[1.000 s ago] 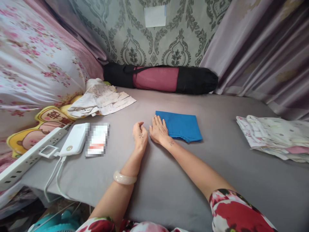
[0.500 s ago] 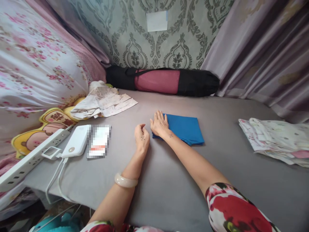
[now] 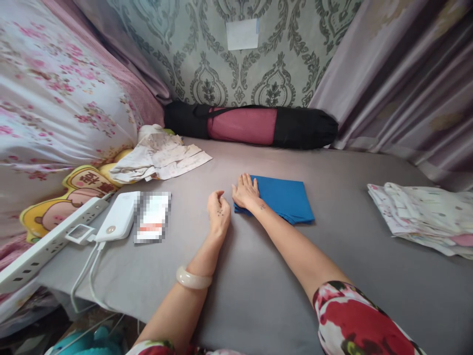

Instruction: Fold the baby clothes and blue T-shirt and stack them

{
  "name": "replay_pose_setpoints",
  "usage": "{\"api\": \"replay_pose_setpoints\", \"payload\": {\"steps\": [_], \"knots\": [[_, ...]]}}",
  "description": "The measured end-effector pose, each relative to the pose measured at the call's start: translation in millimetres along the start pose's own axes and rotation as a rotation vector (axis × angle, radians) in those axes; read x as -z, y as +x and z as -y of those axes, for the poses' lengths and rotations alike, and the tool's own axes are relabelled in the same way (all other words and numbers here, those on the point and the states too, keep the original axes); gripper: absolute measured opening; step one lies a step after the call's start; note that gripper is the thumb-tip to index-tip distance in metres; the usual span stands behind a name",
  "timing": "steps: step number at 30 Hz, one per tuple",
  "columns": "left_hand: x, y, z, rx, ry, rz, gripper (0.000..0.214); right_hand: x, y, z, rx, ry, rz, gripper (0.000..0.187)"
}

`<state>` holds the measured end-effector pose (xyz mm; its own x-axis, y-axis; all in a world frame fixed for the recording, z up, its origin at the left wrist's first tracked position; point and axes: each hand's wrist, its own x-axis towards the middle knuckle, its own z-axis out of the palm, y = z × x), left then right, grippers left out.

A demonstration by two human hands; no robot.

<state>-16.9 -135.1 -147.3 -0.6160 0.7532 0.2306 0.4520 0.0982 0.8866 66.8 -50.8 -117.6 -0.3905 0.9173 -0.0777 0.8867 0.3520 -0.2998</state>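
Observation:
A folded blue cloth (image 3: 284,198) lies flat on the grey bed sheet (image 3: 258,286) in the middle of the view. My right hand (image 3: 246,193) rests flat on the cloth's left end, fingers stretched out and together. My left hand (image 3: 219,212) lies on the sheet just to the left of the cloth, fingers loosely curled, with nothing visible in it. A pale bangle (image 3: 193,278) sits on my left wrist.
A rolled pink mat in a black bag (image 3: 251,125) lies along the wall. Folded patterned cloths (image 3: 424,217) sit at the right. At the left lie a crumpled pale cloth (image 3: 158,157), a white power bank (image 3: 118,223), a power strip (image 3: 44,249) and a yellow cushion (image 3: 66,197).
My right hand has slid a little further onto the blue cloth's left end. My left hand has stayed beside it.

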Motion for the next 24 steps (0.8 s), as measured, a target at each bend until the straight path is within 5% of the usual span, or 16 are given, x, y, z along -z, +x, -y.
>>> {"api": "replay_pose_setpoints", "payload": {"steps": [6, 20, 24], "knots": [[0.7, -1, -3, 0.012, 0.009, 0.016, 0.024, 4, 13, -1, 0.027, -0.031, -0.100, 0.064], [1.9, -3, -5, -0.020, 0.026, 0.047, 0.023, 0, 17, -6, 0.010, 0.027, 0.015, 0.066], [-0.3, -5, -5, -0.075, 0.040, 0.084, 0.023, 7, 13, -17, 0.026, 0.081, -0.044, 0.064]]}}
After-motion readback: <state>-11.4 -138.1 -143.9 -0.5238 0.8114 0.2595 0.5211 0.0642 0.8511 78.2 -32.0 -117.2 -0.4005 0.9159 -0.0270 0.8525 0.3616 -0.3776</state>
